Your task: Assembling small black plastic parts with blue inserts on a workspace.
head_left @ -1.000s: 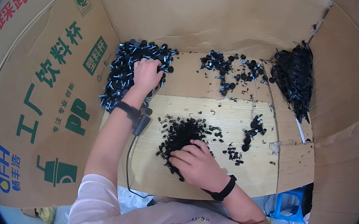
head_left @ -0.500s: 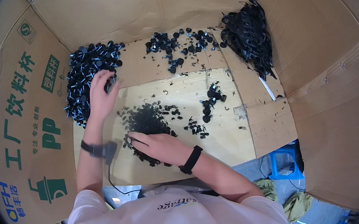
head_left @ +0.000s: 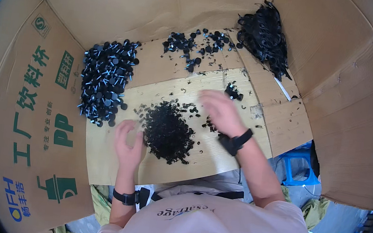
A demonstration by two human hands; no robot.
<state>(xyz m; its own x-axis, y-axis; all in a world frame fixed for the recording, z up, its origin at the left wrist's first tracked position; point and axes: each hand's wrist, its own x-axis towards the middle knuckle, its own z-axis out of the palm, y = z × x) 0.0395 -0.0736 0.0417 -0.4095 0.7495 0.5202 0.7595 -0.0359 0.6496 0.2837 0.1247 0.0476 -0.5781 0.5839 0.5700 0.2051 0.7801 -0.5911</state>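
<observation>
My left hand (head_left: 128, 145) hovers at the near-left edge of a dark mound of tiny black clip-like pieces (head_left: 168, 133). Its fingers curve apart from the thumb, with nothing visible between them. My right hand (head_left: 221, 112), smeared by motion, is over the board to the right of that mound. Just beyond its fingers lies a small cluster of black-headed screws (head_left: 233, 91); whether the hand touches or holds any cannot be made out. A few small black pieces (head_left: 209, 124) show beside the right wrist. A large heap of black-headed screws (head_left: 108, 78) lies at the left.
Cardboard walls surround the pale board (head_left: 146, 170). More black-headed screws (head_left: 182, 44) are scattered at the far side. A tangled black heap of strips (head_left: 265, 37) fills the far right corner, near a white strip (head_left: 283, 89). A blue stool (head_left: 300, 167) stands below right.
My left hand has come back from the screw heap toward me. My right hand has swung from the clip mound to the right and away; fewer screws show in the right-hand cluster.
</observation>
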